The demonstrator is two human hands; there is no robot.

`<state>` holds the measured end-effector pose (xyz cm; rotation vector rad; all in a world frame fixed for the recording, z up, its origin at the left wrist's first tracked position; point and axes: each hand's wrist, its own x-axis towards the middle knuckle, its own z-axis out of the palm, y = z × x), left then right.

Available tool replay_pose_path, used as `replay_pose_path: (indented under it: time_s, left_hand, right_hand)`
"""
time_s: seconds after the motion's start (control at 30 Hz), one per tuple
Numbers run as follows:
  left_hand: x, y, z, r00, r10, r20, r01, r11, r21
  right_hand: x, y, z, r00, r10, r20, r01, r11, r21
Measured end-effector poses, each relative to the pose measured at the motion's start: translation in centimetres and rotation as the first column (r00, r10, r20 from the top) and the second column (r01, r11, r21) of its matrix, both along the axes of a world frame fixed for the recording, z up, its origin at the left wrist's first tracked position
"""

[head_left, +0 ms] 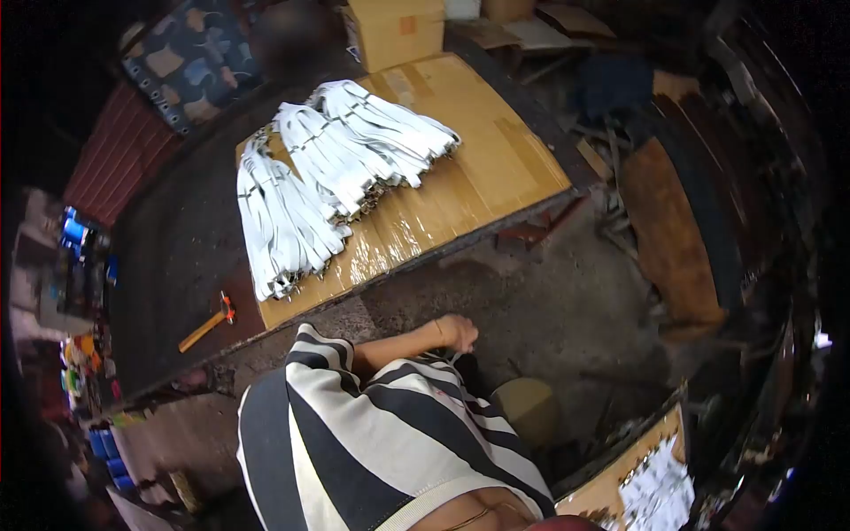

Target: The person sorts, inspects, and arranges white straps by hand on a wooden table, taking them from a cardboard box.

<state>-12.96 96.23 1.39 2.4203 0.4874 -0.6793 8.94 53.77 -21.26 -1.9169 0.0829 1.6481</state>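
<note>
My left hand [458, 334] is in front of my striped shirt, below the table's near edge. Its fingers look curled closed, and what they hold, if anything, is hidden. The forearm comes out of the sleeve on the left, with a thin band at the wrist. My right hand is out of sight. Beyond the left hand, bundles of white straps [288, 226] lie on a flattened cardboard sheet [478, 168] on the table. Each bundle is tied with a dark band, and small metal pieces show at the ends.
A hammer [204, 329] with a wooden handle lies on the dark tabletop at left. A cardboard box [396, 34] stands at the back. A round stool [527, 411] is at my right. More white pieces [660, 487] lie on cardboard at lower right. A brown board [668, 239] leans farther right.
</note>
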Motion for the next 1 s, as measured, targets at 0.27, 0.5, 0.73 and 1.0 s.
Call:
replay_pose_path:
  time_s: [0.27, 0.5, 0.73, 1.0]
  left_hand:
    - [6.0, -1.9, -0.5, 0.972, -0.194, -0.134, 0.138, 0.928, -0.346]
    - [16.2, 1.4, 0.1, 0.943, -0.111, -0.314, 0.114, 0.993, -0.007]
    - [21.9, 2.9, -0.4, 0.999, 0.007, -0.054, -0.014, 0.992, -0.127]
    - [21.6, 6.8, 1.8, 0.972, 0.235, 0.027, -0.224, 0.952, -0.210]
  right_hand:
    - [10.8, 0.7, -4.4, 0.966, -0.250, 0.060, 0.253, 0.967, -0.044]
    - [16.9, 0.7, -5.9, 0.922, -0.384, 0.055, 0.386, 0.923, -0.013]
    - [23.3, 3.0, -3.9, 0.949, -0.312, 0.040, 0.313, 0.950, -0.017]
    - [32.9, 16.6, -3.6, 0.313, 0.091, -0.945, 0.600, 0.753, 0.271]
